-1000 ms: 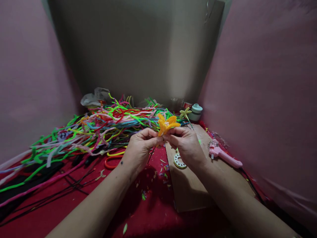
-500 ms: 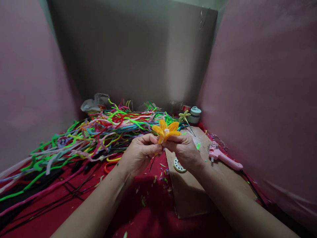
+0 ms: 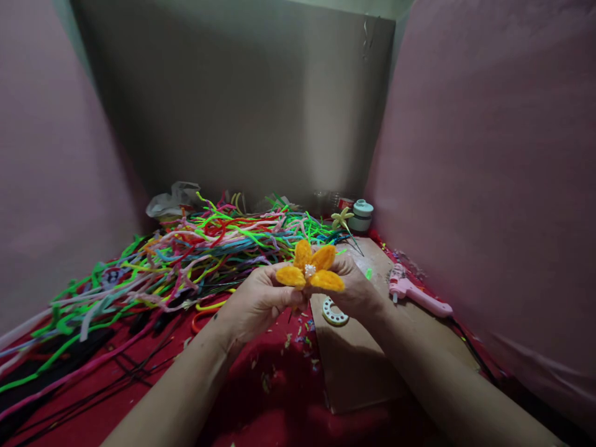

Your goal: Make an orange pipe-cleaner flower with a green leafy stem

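Tipped toward the camera since a moment ago, orange pipe-cleaner flower (image 3: 310, 271) now showing its four petals and pale beaded centre face-on, lower in view than before. Over to the containers: small pale-green lidded jar (image 3: 361, 215) at the far right corner, lid on, contents hidden; beside it a pale yellow flower (image 3: 341, 218) on a dark stem, lying against the heap rather than in anything. Crumpled clear bag (image 3: 173, 197) at the back left, contents impossible to tell. Back to the hands: left hand (image 3: 254, 301) curled narrow, thumb and fingertips pinched just beneath the orange flower; right hand (image 3: 356, 285) likewise closed tight behind and under the petals, both gripping the same bloom above the front edge of the cardboard sheet (image 3: 356, 366). Round white perforated disc (image 3: 334, 312) lying on the cardboard just below the right hand. Pink glue gun (image 3: 416, 290) resting further right, well apart. Heap of coloured pipe cleaners (image 3: 186, 254) sprawled across the red cloth (image 3: 274, 403) to the left, with trimmings scattered under the wrists.
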Demonstrator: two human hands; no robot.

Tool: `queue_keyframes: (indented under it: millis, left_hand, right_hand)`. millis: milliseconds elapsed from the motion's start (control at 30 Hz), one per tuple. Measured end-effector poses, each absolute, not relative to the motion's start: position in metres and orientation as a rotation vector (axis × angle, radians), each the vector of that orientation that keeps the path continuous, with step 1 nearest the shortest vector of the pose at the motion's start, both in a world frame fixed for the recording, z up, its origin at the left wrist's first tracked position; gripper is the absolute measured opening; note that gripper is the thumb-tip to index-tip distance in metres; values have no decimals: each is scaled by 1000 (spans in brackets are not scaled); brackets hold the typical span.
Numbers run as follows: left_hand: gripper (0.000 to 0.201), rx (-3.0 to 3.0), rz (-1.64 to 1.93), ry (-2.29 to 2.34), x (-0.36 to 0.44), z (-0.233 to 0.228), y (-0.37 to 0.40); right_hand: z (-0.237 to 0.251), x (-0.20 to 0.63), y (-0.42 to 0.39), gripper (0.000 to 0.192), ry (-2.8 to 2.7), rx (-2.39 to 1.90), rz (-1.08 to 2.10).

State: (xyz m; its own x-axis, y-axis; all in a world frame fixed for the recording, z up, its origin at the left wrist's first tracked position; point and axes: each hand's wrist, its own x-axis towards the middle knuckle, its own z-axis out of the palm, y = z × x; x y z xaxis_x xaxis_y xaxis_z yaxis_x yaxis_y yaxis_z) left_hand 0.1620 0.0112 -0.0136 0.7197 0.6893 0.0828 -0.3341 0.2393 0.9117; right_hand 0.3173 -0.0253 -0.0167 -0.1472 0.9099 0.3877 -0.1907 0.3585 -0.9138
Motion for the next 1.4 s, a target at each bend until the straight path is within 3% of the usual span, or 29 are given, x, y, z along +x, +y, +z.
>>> queue_keyframes:
  millis: [200, 500, 733, 833, 933, 967, 1100, 1400]
  left_hand:
    - [15, 1251, 585, 325, 156, -21, 11]
    - [20, 1661, 668, 383, 149, -10, 12]
    - [16, 1490, 683, 305, 150, -13, 13]
    - [14, 1320, 752, 307, 152, -11, 13]
    - [16, 1157, 829, 349, 155, -8, 14]
    - [18, 1119, 846, 361, 155, -8, 15]
    - [19, 1064, 883, 399, 157, -9, 18]
    - [9, 1090, 937, 403, 158, -15, 23]
  right_hand:
    - [-13, 322, -29, 21, -1467, -798, 1030]
    - [-11, 319, -33, 18, -1450, -640, 1244]
    - [-6, 320, -31, 17, -1508, -629, 1312]
    - [1, 348, -12, 21, -1452, -914, 996]
    - [1, 385, 18, 28, -1513, -1694, 367]
    - [-2, 397, 27, 24, -1523, -1822, 305]
    - [-18, 423, 53, 10, -1552, -2135, 228]
    - [-34, 423, 60, 26, -1517, -2448, 94]
